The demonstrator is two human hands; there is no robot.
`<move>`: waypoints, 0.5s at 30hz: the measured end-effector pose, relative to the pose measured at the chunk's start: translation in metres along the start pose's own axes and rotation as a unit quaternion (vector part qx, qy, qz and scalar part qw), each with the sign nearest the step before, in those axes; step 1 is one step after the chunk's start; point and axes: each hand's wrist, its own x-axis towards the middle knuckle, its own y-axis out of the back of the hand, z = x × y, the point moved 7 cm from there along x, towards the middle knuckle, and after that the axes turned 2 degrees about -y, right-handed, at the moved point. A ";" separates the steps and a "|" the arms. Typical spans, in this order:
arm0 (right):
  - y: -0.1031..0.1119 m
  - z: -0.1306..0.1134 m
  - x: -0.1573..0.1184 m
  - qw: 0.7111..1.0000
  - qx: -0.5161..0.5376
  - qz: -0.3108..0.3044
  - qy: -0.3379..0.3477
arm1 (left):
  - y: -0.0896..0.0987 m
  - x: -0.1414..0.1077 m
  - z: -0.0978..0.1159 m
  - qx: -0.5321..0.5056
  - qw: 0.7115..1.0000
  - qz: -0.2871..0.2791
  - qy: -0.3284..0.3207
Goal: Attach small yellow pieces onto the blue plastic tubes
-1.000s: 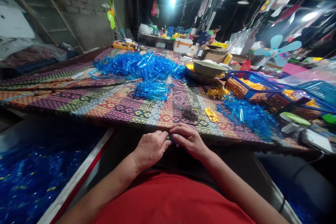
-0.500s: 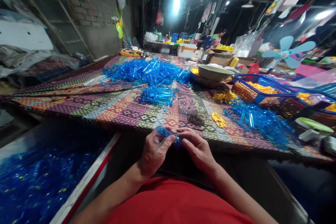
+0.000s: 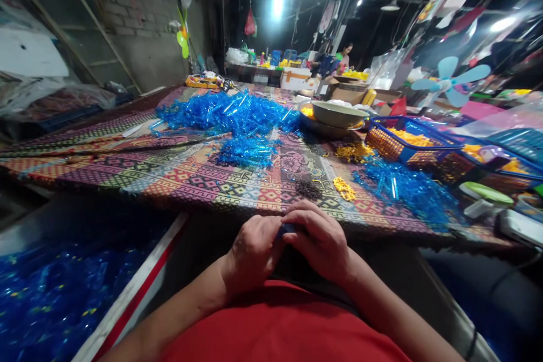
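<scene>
Both hands meet just off the table's front edge, above my lap. Between them is a blue see-through plastic piece [image 3: 287,228], mostly covered by fingers. My left hand [image 3: 253,249] is closed around it, knuckles up. Curled over its other side, my right hand [image 3: 319,237] has thumb and fingers pinched on the same piece. Ahead on the patterned cloth lie a small heap of dark bits [image 3: 308,189] and a small heap of yellow bits [image 3: 344,188]. Farther back are a small pile of blue plastic pieces [image 3: 246,151] and a larger blue pile [image 3: 224,113].
Blue baskets [image 3: 411,141] with yellow parts stand at the right, beside stacked bowls [image 3: 337,115] and more blue pieces [image 3: 403,184]. A white-edged bin [image 3: 139,285] of blue pieces sits low left. A light-blue fan [image 3: 445,83] and a person [image 3: 345,56] are farther back.
My hands have closed in on each other and turned inward. The blue piece, partly showing above my left hand before, is now mostly hidden. The view has shifted slightly.
</scene>
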 end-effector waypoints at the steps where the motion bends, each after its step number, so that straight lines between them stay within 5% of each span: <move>1: -0.002 0.000 -0.001 1.000 -0.003 0.000 -0.004 | -0.002 0.000 0.001 0.007 1.000 -0.004 0.001; 5: -0.019 0.011 -0.003 1.000 0.017 -0.003 -0.022 | -0.002 -0.009 -0.011 0.055 0.996 -0.056 0.044; 8: -0.028 0.037 -0.008 0.995 0.058 -0.024 -0.083 | 0.028 -0.031 -0.044 0.205 0.967 -0.123 0.085; 10: -0.020 0.064 -0.015 0.982 0.079 -0.002 -0.171 | 0.075 -0.060 -0.085 0.345 0.907 -0.139 0.199; 13: 0.007 0.104 -0.033 0.951 0.087 0.058 -0.290 | 0.156 -0.128 -0.141 0.471 0.754 -0.200 0.412; 15: 0.022 0.124 -0.046 0.935 0.067 0.082 -0.338 | 0.197 -0.168 -0.158 0.482 0.715 -0.209 0.462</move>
